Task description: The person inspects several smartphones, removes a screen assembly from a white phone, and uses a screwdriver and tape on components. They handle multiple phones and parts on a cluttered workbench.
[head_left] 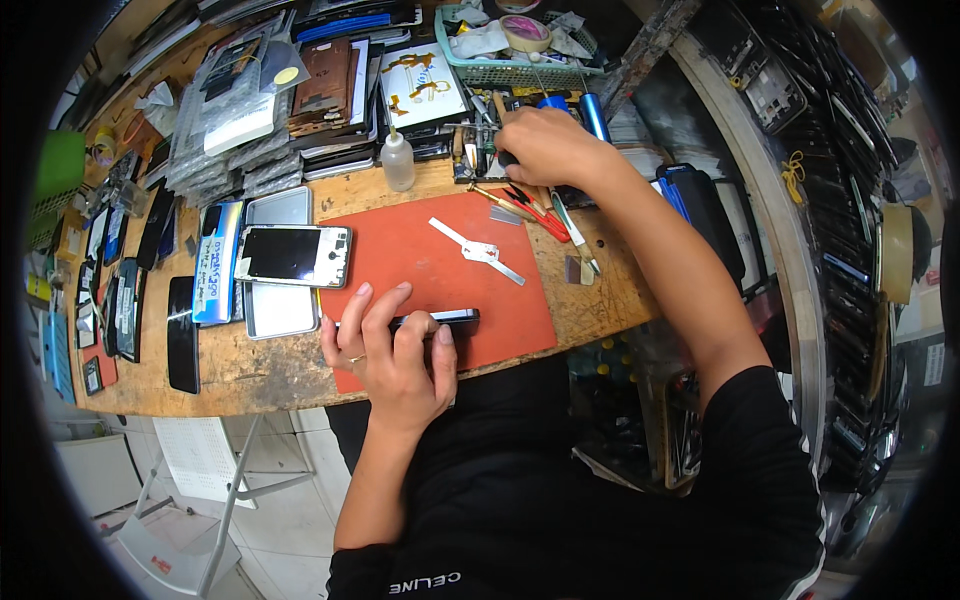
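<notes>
My left hand (395, 355) is closed on a dark phone (461, 316), seen edge-on above the front of a red work mat (400, 240); the fingers cover much of it. At the back of the bench, my right hand (550, 147) is among the tools in a tool holder (470, 165). Its fingers are bent together, and what they grip is hidden. Below that hand lie red-handled pliers (545, 215) and tweezers (578, 230). A flat metal opening tool (480, 251) rests on the mat. Left of it, a phone with a white frame (293, 256) lies across a metal tray (280, 310).
A clear dropper bottle (397, 163) stands behind the mat. Stacks of wrapped parts (230, 130) and a teal basket (520, 72) fill the back. Several phones, including a black one (183, 330), lie at the left. A folding chair (190, 545) is below the bench.
</notes>
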Motion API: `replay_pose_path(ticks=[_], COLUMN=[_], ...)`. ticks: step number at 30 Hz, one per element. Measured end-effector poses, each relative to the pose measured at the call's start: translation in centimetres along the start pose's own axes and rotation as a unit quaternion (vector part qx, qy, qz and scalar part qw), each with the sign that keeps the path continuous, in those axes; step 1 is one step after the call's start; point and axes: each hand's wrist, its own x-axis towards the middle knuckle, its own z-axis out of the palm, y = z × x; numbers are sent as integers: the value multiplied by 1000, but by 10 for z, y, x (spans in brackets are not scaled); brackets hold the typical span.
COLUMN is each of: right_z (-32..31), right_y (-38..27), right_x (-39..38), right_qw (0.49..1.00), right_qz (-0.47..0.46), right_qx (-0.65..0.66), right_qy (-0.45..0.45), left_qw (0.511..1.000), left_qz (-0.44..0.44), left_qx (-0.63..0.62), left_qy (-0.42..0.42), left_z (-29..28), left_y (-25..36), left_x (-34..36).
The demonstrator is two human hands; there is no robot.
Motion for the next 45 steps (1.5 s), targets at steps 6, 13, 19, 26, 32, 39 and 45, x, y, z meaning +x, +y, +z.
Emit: replay_pose_path(ticks=[6, 13, 19, 26, 32, 39, 45], right_z=[-3, -19, -36, -21, -5, 36, 46], right_y=[2, -24, -109, -133, -146, -180, -180], right_x=[3, -43, -106, -106, -123, -143, -143], right_qw=[1000, 939, 865, 877, 857, 806, 832], right_qz=[17, 29, -37, -102, -27, 73, 64], right_qx=[-7, 243, 450, 393, 441, 509, 464], right_qy=[15, 240, 216, 258, 267, 293, 298], left_qw=[999, 997, 997, 997, 996, 992, 992], left_qz=[-8, -28, -35, -32, -36, -44, 12], left_qx=[-37, -59, -57, -55, -62, -72, -51], left_qy=[-17, -39, -44, -47, -60, -92, -113], left_z=[-2, 1, 2, 3, -1, -13, -24], left_y=[-1, -1, -1, -1, 0, 3, 3], left_x=[4, 9, 11, 11, 10, 5, 16])
